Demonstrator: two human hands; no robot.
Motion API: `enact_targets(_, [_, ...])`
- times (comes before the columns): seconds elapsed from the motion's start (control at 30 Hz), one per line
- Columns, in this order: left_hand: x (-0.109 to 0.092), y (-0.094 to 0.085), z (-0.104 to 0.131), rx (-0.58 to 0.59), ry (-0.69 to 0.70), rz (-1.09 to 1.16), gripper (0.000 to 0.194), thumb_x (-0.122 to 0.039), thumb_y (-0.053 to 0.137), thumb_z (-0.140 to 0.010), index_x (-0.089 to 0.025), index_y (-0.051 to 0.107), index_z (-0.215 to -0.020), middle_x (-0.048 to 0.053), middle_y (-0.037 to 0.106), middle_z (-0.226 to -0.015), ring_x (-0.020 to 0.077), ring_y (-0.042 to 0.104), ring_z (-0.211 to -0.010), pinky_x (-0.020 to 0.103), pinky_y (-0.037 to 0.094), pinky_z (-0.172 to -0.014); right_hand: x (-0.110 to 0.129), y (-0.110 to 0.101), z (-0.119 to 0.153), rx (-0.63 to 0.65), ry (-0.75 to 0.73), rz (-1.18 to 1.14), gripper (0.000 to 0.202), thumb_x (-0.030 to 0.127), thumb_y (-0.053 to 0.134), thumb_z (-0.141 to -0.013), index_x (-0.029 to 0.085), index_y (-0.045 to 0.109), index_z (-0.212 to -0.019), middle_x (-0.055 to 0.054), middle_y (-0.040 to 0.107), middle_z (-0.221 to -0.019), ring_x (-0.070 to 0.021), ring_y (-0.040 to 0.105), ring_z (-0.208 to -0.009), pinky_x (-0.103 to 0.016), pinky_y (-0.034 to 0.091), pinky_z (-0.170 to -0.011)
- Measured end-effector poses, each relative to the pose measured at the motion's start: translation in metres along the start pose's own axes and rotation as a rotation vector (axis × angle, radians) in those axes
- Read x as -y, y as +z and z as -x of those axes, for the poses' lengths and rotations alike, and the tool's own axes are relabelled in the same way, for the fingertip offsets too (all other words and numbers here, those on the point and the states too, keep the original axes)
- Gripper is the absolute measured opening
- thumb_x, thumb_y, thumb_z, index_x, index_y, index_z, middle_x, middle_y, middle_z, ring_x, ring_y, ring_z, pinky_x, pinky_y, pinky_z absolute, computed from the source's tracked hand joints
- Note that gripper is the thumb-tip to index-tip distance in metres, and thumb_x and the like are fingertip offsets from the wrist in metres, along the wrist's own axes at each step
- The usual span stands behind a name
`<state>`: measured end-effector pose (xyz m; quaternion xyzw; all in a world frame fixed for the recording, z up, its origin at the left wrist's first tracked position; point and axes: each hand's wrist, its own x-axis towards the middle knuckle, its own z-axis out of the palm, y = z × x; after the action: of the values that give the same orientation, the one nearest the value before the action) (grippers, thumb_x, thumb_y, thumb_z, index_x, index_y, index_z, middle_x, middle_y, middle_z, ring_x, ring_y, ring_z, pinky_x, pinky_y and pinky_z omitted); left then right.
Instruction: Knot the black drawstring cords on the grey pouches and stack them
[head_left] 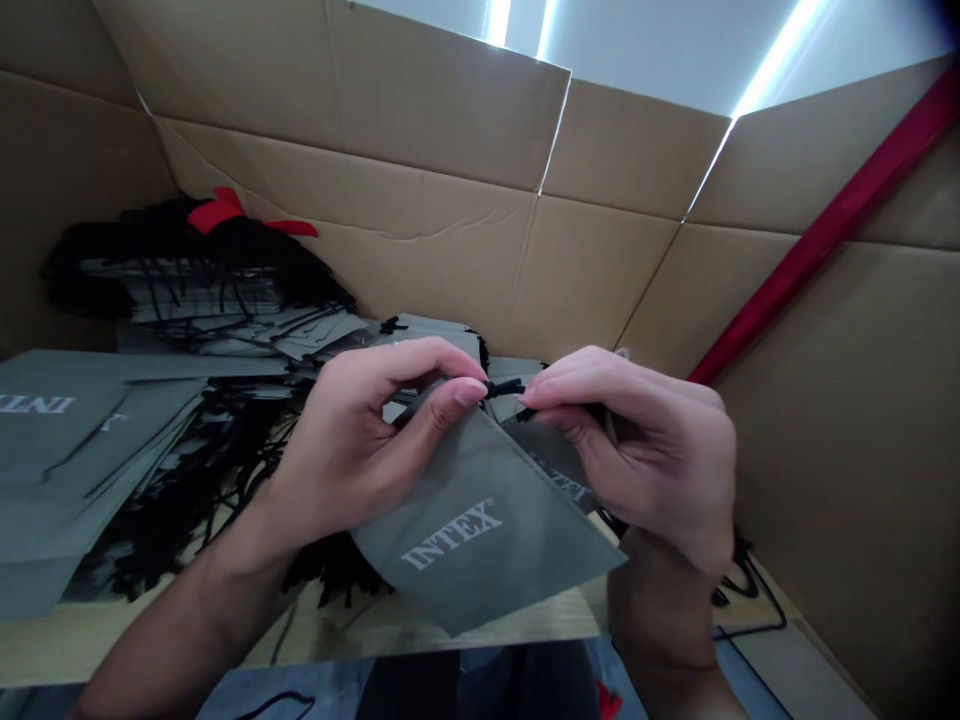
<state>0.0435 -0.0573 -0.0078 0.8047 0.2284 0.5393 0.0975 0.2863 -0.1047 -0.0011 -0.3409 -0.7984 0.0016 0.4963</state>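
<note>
A grey pouch [480,540] printed INTEX in white hangs from my left hand [382,430], tilted, with its lower corner over the table's front edge. My left thumb and forefinger pinch its top corner, where a black drawstring [504,388] comes out. The string's other end is pinched between the thumb and fingers of my right hand [637,440]. Only a short length of cord shows between the two hands. Behind the held pouch lies another grey INTEX pouch [559,465], partly covered by my right hand.
Grey pouches [210,290] with tangled black cords are heaped at the back left, a red strip [217,210] on top. More flat pouches [60,450] lie at the left. Cardboard walls [435,210] surround the wooden table [525,625]. A dark red band [825,220] slants along the right.
</note>
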Motion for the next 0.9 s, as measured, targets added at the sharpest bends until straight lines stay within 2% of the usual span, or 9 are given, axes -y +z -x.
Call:
enact_targets(0.1, [-0.002, 0.002, 0.0, 0.015, -0.047, 0.065, 0.017, -0.021, 0.072, -0.109, -0.022, 0.078, -0.094, -0.004, 0.078, -0.083, 0.0093, 0.065, -0.067, 0.02, 0.046, -0.057, 0.004, 0.003, 0.002, -0.037, 0.051, -0.01, 0.016, 0.022, 0.086, -0.102, 0.034, 0.079, -0.111, 0.001, 0.088, -0.103, -0.0226, 0.084, -0.089, -0.038, 0.068, -0.078])
enact_targets(0.2, [-0.003, 0.003, 0.001, 0.009, -0.059, 0.078, 0.015, -0.021, 0.073, -0.108, -0.022, 0.079, -0.094, -0.004, 0.076, -0.08, 0.0085, 0.059, -0.062, 0.021, 0.041, -0.053, 0.006, 0.004, 0.003, -0.072, 0.066, 0.038, 0.019, 0.024, 0.092, -0.097, 0.033, 0.078, -0.106, 0.001, 0.087, -0.098, -0.0222, 0.082, -0.081, -0.037, 0.066, -0.071])
enact_targets(0.37, [-0.001, 0.002, 0.002, 0.0, -0.01, 0.031, 0.015, -0.023, 0.074, -0.109, -0.023, 0.079, -0.095, -0.003, 0.076, -0.079, 0.0106, 0.063, -0.066, 0.023, 0.047, -0.06, 0.006, 0.005, 0.003, -0.099, -0.017, 0.079, 0.014, 0.023, 0.084, -0.104, 0.032, 0.074, -0.099, 0.002, 0.086, -0.092, -0.0192, 0.083, -0.079, -0.033, 0.066, -0.07])
enact_targets(0.5, [0.0, 0.002, 0.002, 0.001, 0.054, 0.012, 0.014, -0.024, 0.074, -0.11, -0.023, 0.077, -0.096, -0.003, 0.078, -0.083, 0.0118, 0.068, -0.072, 0.024, 0.05, -0.065, 0.002, 0.011, 0.007, -0.126, -0.006, 0.032, 0.026, 0.015, 0.082, -0.103, 0.035, 0.069, -0.112, 0.008, 0.085, -0.093, -0.0161, 0.087, -0.081, -0.028, 0.068, -0.071])
enact_targets(0.63, [0.002, 0.002, 0.002, 0.021, 0.107, 0.024, 0.014, -0.025, 0.073, -0.112, -0.023, 0.076, -0.099, -0.005, 0.078, -0.086, 0.0096, 0.067, -0.074, 0.022, 0.051, -0.068, 0.0, 0.017, 0.006, -0.167, -0.122, -0.037, 0.035, 0.003, 0.077, -0.101, 0.033, 0.069, -0.119, 0.012, 0.082, -0.09, -0.0107, 0.086, -0.077, -0.019, 0.066, -0.07])
enact_targets(0.73, [0.002, 0.003, 0.002, 0.029, 0.124, 0.029, 0.013, -0.023, 0.073, -0.112, -0.023, 0.075, -0.099, -0.005, 0.078, -0.087, 0.0086, 0.067, -0.075, 0.021, 0.05, -0.07, -0.001, 0.016, 0.003, -0.162, -0.16, -0.007, 0.03, 0.007, 0.078, -0.104, 0.028, 0.073, -0.124, 0.008, 0.086, -0.098, -0.0097, 0.087, -0.083, -0.017, 0.068, -0.082])
enact_targets(0.9, [0.002, 0.004, 0.0, 0.025, 0.141, 0.05, 0.012, -0.021, 0.074, -0.111, -0.022, 0.075, -0.099, -0.005, 0.077, -0.086, 0.0086, 0.065, -0.073, 0.022, 0.049, -0.068, -0.004, 0.011, 0.002, -0.075, -0.235, 0.053, 0.043, -0.007, 0.069, -0.1, 0.023, 0.078, -0.13, 0.002, 0.089, -0.116, -0.0102, 0.086, -0.088, -0.018, 0.07, -0.084])
